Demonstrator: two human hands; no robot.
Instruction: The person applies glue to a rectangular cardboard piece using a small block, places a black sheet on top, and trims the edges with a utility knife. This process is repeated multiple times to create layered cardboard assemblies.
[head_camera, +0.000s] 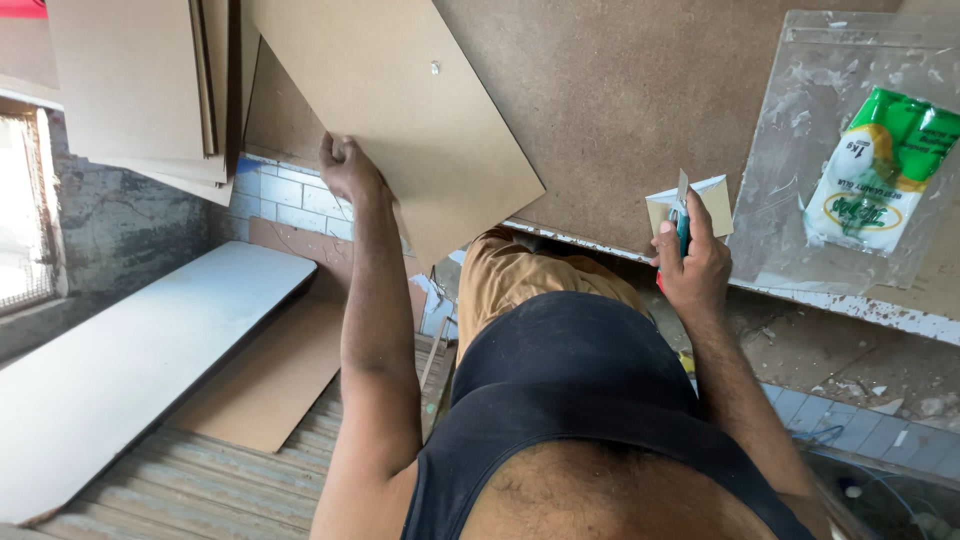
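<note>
At the near edge of the table (640, 120), the left hand (345, 165) clenched the corner of a brown board (400, 100) while the right hand (690, 265) gripped a utility knife (681, 215), blade up; steadying the board flat before cutting seemed wise.

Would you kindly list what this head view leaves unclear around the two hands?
- Left hand: its fingertips are hidden behind the brown board.
- Board: its top is cut off by the frame edge.
- Right hand: it covers the utility knife handle.
- Small card: partly hidden behind knife and fingers.
</note>
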